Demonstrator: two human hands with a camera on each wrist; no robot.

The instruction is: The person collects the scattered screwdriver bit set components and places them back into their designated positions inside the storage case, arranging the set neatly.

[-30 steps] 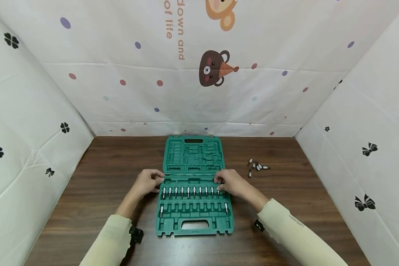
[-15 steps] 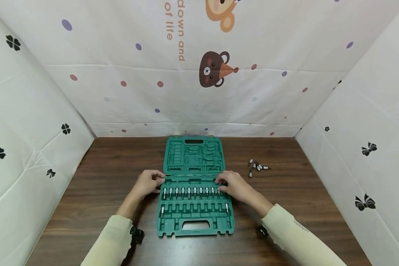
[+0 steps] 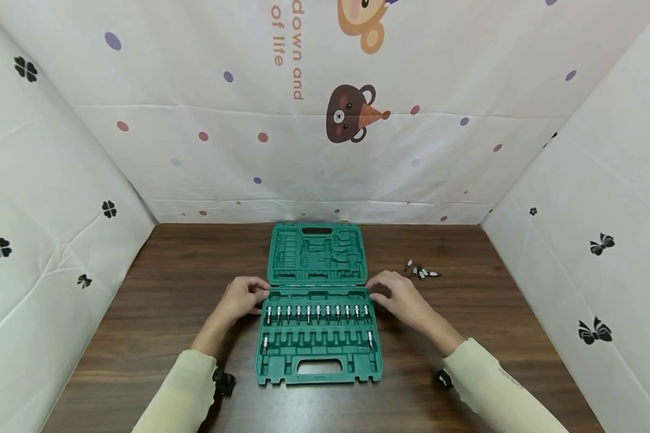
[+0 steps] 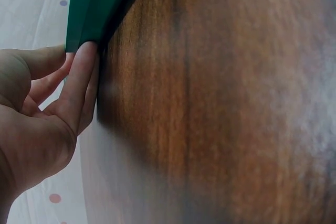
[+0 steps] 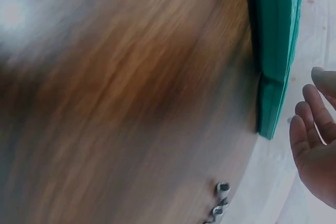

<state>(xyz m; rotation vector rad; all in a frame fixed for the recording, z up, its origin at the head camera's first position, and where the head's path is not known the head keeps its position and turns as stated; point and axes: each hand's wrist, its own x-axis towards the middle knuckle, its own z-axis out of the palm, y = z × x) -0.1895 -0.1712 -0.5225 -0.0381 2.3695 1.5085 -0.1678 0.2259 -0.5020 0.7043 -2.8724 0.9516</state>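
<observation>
Inside the green case (image 3: 319, 349), sockets (image 3: 309, 314) slotted in rows, left hand (image 3: 242, 296) pinching its edge, right hand (image 3: 399, 294) relaxed

Brown wooden table (image 3: 195, 252), pale cloth walls (image 3: 162, 78) — printed bear (image 3: 343, 114), coloured dots (image 3: 262, 138), black clovers (image 3: 26, 69), black bows (image 3: 593, 330)

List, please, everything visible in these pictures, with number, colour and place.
Table: one, brown, under the case
Case: one, green, open on the table
Bits: thirteen, silver and dark, eleven in the case's upper row, two in the lower
Loose bits: several, overlapping, silver and dark, right of the case
Walls: three, white cloth, back and sides
Prints: many, mixed colours, on the walls
Wrist devices: two, black, at cuffs
Sleeves: two, pale yellow, forearms
Left hand: one, touching the case
Right hand: one, beside the case
</observation>
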